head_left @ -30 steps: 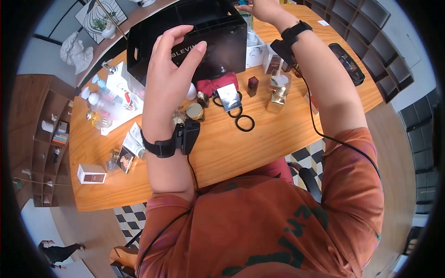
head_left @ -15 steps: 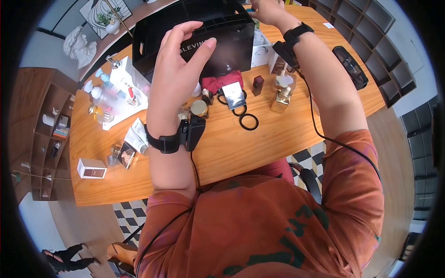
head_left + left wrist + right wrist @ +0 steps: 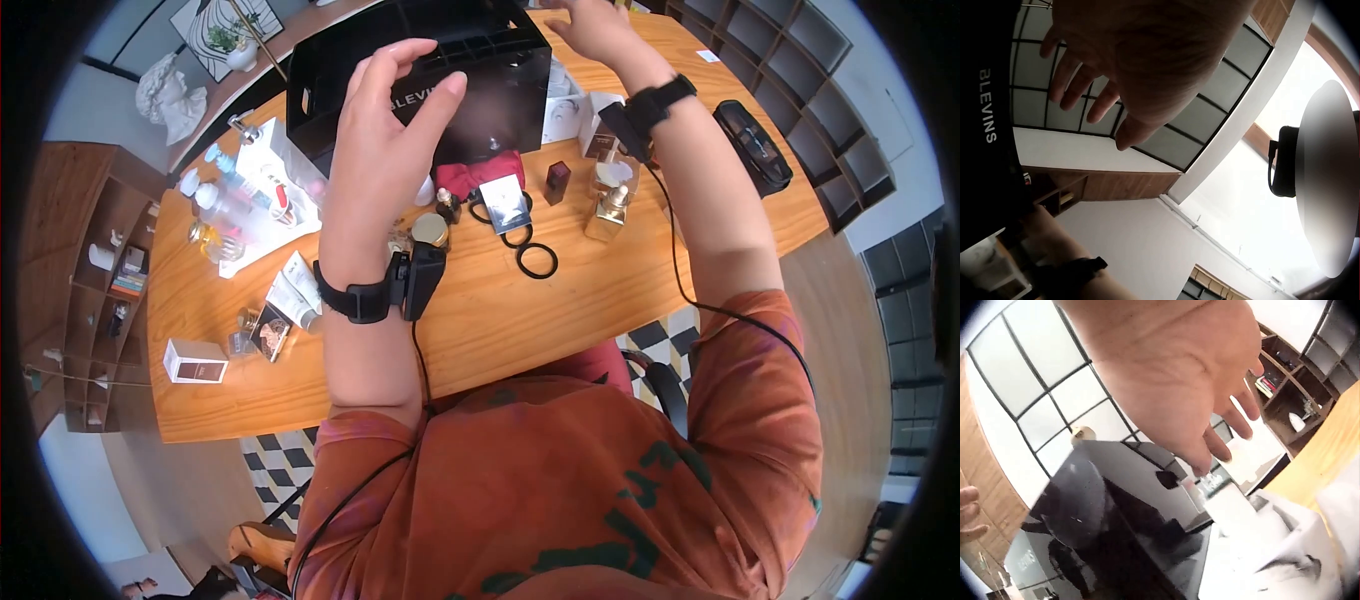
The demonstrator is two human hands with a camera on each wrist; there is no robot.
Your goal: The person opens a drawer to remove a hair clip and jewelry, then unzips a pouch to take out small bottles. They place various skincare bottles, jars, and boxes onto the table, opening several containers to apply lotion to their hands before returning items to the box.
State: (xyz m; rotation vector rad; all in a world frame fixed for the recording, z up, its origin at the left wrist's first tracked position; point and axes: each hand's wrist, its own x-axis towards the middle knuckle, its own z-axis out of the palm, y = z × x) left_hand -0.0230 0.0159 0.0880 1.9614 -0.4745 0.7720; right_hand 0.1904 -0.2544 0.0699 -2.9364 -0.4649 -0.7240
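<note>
A large black organizer box (image 3: 505,110) with BLEVINS lettering stands at the back of the table, its top open. My left hand (image 3: 385,150) is held in front of it, fingers loosely bent, thumb apart, with nothing between them. The left wrist view also shows this empty hand (image 3: 1147,62) beside the box's dark wall. My right hand (image 3: 600,40) reaches past the box's right end, fingers loosely spread. In the right wrist view its fingertips hang close over a whitish bottle-like thing (image 3: 1229,503) beside the box.
A white tray (image 3: 240,262) with pump bottles stands left. Tubes (image 3: 292,292), a small carton (image 3: 195,362), a jar (image 3: 430,230), red fabric (image 3: 480,175), black hair ties (image 3: 537,261), a lipstick (image 3: 557,183) and a gold bottle (image 3: 607,215) lie nearer. A black case (image 3: 752,148) is right.
My right hand has come away from a blue-topped thing by the box's right end and moved slightly right, its fingers spreading. The left hand keeps its pose before the box.
</note>
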